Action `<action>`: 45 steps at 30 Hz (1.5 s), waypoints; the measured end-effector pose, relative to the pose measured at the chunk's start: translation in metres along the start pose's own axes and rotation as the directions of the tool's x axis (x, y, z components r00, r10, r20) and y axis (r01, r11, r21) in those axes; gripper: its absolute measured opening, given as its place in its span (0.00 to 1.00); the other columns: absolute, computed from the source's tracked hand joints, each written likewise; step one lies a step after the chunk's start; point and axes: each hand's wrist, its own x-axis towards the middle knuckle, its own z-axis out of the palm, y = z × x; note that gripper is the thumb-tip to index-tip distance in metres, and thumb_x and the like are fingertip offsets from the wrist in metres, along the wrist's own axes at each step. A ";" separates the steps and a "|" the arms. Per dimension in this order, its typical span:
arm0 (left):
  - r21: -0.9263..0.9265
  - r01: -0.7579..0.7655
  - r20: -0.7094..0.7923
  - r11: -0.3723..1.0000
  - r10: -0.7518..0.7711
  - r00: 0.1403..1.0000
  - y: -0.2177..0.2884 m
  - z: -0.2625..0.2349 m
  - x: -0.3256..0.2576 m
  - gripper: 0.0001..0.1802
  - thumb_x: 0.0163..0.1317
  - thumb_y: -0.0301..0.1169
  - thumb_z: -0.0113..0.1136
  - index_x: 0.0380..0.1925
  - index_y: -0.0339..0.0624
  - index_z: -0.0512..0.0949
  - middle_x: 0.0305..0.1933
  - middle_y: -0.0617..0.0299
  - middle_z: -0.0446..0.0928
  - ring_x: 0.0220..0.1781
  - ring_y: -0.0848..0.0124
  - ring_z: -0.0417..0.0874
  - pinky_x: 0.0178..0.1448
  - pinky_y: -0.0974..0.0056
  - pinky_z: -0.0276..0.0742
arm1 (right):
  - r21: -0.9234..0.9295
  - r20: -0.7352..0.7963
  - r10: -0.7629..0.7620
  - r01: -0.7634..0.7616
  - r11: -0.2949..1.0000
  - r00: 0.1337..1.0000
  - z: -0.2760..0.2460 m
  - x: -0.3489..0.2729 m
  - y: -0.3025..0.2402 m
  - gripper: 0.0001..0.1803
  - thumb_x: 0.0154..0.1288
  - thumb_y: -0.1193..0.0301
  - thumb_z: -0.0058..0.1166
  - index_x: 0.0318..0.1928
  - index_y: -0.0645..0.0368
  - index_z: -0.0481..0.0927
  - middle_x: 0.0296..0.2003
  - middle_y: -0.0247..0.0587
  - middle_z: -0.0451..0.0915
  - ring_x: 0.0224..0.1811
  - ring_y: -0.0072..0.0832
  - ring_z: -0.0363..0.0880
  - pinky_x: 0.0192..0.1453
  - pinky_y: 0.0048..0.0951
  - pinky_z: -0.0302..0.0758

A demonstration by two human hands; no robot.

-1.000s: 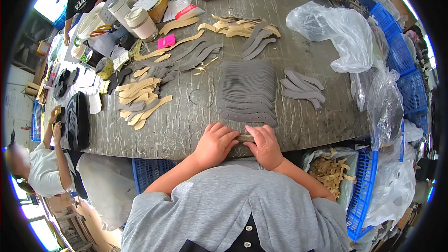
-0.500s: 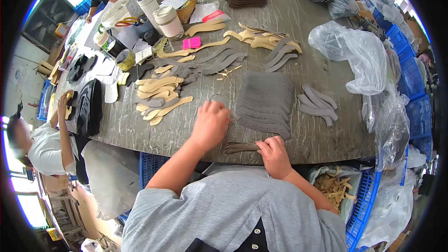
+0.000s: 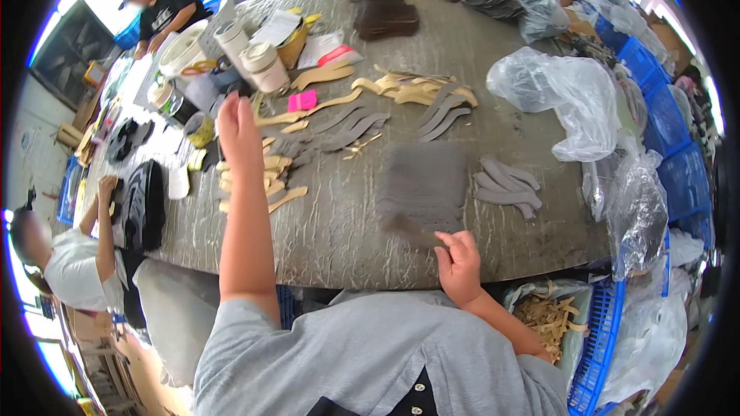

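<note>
My right hand (image 3: 460,263) is closed, pinching the end of a thin bundle of dark grey strips (image 3: 414,229) at the table's near edge. The bundle is blurred and slants up to the left, over the near edge of a neat stack of grey strips (image 3: 422,179). My left hand (image 3: 241,132) is stretched far out over the table, near a yellow roll (image 3: 200,128) and the containers. Its fingers point away from me, partly hidden and blurred, so whether they hold anything does not show. Tan curved pieces (image 3: 287,196) lie beside my left forearm.
Loose grey strips (image 3: 505,189) lie right of the stack, with a clear plastic bag (image 3: 566,100) beyond. A white jar (image 3: 265,63) stands among the containers. A lined bin of tan scraps (image 3: 543,316) is below the edge. Co-workers sit at left (image 3: 81,258) and far left (image 3: 173,8).
My left hand has moved from beside the grey stack to the far left. The right hand's strips have lifted and tilted toward the stack. A yellow-clad co-worker's hands now show at the far edge.
</note>
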 end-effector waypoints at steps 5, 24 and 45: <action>-0.263 0.651 0.662 0.712 -0.357 0.659 0.054 0.027 -0.181 0.23 0.74 0.45 0.46 0.58 0.39 0.66 0.48 0.55 0.74 0.47 0.63 0.78 0.55 0.57 0.75 | -0.245 -0.173 -0.221 0.175 0.954 0.960 -0.002 0.052 -0.009 0.14 0.54 0.76 0.62 0.43 0.63 0.80 0.29 0.42 0.72 0.28 0.38 0.72 0.30 0.39 0.70; -0.311 0.942 0.787 0.128 -0.521 0.331 0.040 0.004 -0.181 0.28 0.73 0.60 0.33 0.30 0.47 0.66 0.20 0.68 0.59 0.17 0.76 0.58 0.20 0.69 0.55 | -0.227 0.351 -0.329 0.421 0.878 0.877 0.015 0.054 -0.008 0.42 0.58 0.41 0.56 0.64 0.57 0.69 0.63 0.49 0.68 0.68 0.43 0.63 0.67 0.54 0.59; -0.144 0.279 0.917 0.950 0.022 0.399 0.080 0.000 -0.204 0.65 0.44 0.82 0.42 0.67 0.35 0.56 0.38 0.66 0.67 0.36 0.81 0.66 0.36 0.77 0.64 | 0.382 0.433 0.185 -0.365 0.849 0.882 0.004 0.058 -0.048 0.04 0.59 0.80 0.61 0.35 0.67 0.82 0.31 0.40 0.83 0.32 0.22 0.80 0.37 0.25 0.76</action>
